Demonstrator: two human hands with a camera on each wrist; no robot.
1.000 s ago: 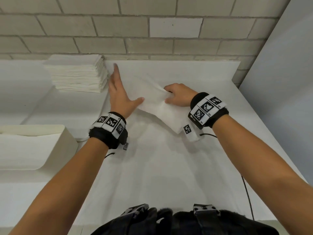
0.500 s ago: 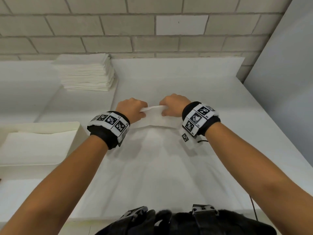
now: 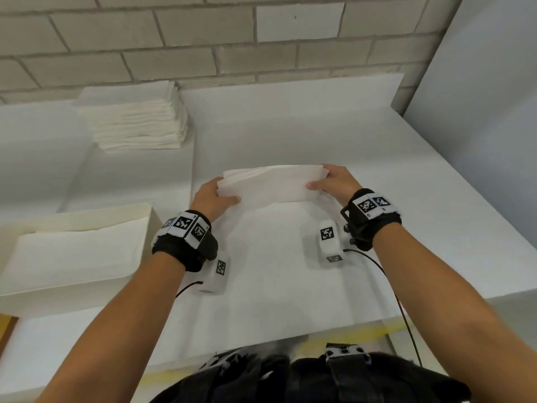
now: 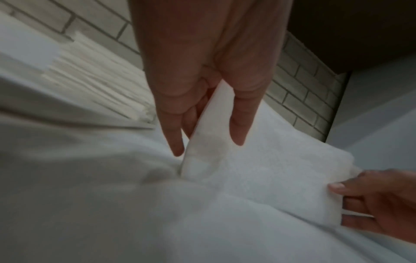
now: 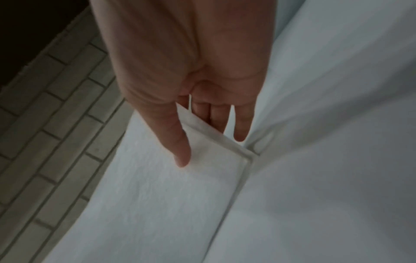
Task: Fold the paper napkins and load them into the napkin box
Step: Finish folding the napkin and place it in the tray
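napkin (image 3: 271, 184) now folded to a strip, up from flat half a second ago; pinched at either end by left hand (image 3: 213, 196) and right hand (image 3: 334, 181). ready for box (image 3: 139, 228), left of left hand.

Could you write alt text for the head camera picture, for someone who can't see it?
Two hands, left and right, hold a folded white napkin by its ends above a white table. An open napkin box sits left, a napkin stack behind it.

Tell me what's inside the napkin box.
The box holds folded white napkins, flat, top one showing. How many lie beneath is hidden.
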